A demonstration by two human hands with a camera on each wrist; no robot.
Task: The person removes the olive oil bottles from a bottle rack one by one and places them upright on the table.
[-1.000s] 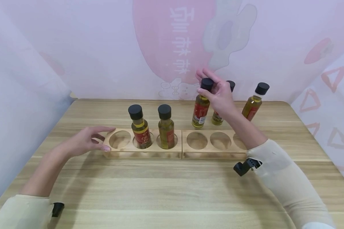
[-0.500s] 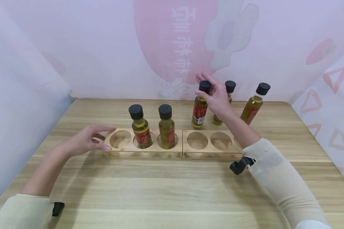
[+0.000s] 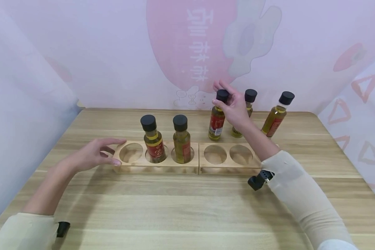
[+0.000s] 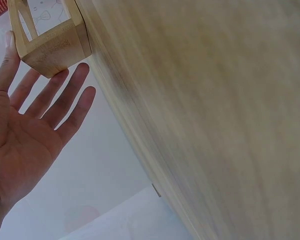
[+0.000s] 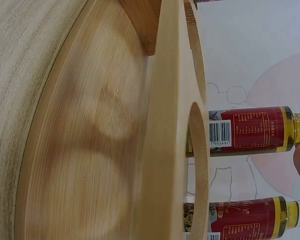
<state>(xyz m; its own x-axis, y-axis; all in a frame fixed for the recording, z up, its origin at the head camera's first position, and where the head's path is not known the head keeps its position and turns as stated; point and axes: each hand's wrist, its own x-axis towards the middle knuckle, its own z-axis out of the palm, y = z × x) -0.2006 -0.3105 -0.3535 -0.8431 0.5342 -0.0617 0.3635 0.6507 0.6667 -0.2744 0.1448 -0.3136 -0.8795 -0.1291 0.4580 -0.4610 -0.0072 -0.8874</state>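
My right hand (image 3: 235, 108) holds an olive oil bottle (image 3: 217, 121) by its black cap, thumb on the near side. This bottle is upright behind the right half of the wooden bottle rack (image 3: 198, 169); I cannot tell whether its base touches the table. In the right wrist view, the rack hides the base, while the red label and barcode show. My left hand (image 3: 95, 155) grips the rack's left end, thumb at the front corner and fingers toward the back. Two olive oil bottles, a left one (image 3: 155, 147) and a right one (image 3: 182, 147), stand in the rack's left half.
Two more bottles, a middle one (image 3: 250, 99) and a right one (image 3: 275, 119), stand on the wooden table (image 3: 162, 208) behind the rack, partly covered by my right hand and forearm. A printed curtain (image 3: 112, 52) hangs at the table's back edge.
My right hand and the held bottle have shifted slightly left and down, and the bottle stands straighter. More of the bottle behind my hand shows. The left hand keeps its place on the rack.
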